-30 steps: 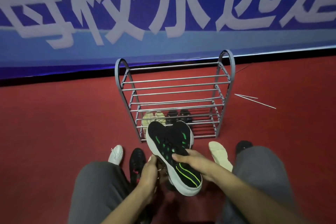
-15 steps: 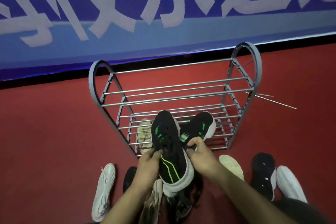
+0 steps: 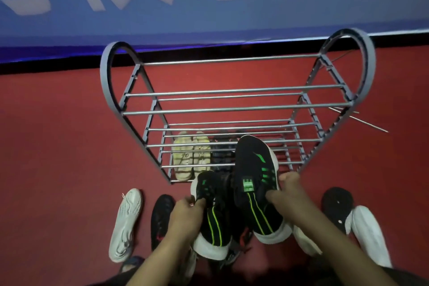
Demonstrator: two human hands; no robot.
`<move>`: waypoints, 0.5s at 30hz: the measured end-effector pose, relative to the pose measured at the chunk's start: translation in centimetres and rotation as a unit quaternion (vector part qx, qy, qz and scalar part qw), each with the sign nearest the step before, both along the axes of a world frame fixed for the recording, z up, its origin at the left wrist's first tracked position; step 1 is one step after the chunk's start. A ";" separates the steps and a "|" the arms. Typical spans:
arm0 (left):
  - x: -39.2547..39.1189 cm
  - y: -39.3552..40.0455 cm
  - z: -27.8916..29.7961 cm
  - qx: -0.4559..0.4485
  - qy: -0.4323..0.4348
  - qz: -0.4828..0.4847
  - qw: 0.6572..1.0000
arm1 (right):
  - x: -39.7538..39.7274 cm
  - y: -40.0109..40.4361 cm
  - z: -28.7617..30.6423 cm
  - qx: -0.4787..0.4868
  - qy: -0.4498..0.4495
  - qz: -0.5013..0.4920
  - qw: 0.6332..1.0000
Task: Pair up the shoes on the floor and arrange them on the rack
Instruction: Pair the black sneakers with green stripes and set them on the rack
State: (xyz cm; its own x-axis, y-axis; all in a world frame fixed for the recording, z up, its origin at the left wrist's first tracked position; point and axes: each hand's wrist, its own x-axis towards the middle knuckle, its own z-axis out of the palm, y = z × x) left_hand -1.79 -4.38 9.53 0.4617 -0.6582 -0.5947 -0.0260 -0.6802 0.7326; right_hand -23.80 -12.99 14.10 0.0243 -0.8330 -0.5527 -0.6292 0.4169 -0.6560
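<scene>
I hold a pair of black sneakers with green stripes and white soles, one in each hand, toes toward the grey metal shoe rack (image 3: 234, 109). My left hand (image 3: 185, 216) grips the left sneaker (image 3: 212, 218) by its side. My right hand (image 3: 287, 199) grips the right sneaker (image 3: 255, 183), which is further forward, its toe over the rack's front bars. On the rack's bottom shelf sit a pair of pale yellow shoes (image 3: 192, 155) and a dark pair (image 3: 222, 153), partly hidden behind the bars.
On the red floor lie a white shoe (image 3: 125, 223) and a black shoe (image 3: 160, 218) at left, a black shoe (image 3: 336, 204) and a white shoe (image 3: 369, 237) at right. More shoes lie under my hands. A blue banner wall stands behind the rack. Thin metal rods (image 3: 362, 121) lie right of it.
I have leaned closer to the rack. The two sneakers, held together a second ago, are separated, one per hand. The right one has moved forward toward the rack's lower shelves.
</scene>
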 end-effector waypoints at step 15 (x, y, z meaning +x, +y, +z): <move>7.4 -10.1 -9.7 -0.113 -0.058 0.052 0.991 | 0.1 0.4 1.6 -0.061 -0.062 -0.055 0.995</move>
State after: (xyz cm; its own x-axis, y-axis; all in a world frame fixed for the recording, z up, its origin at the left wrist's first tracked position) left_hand 5.62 -14.45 -0.22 0.5897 -0.7140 -0.3775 -0.0571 -0.5030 0.8624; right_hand -23.73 -12.64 15.74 -0.0089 -0.8949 -0.4461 -0.4952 0.3915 -0.7755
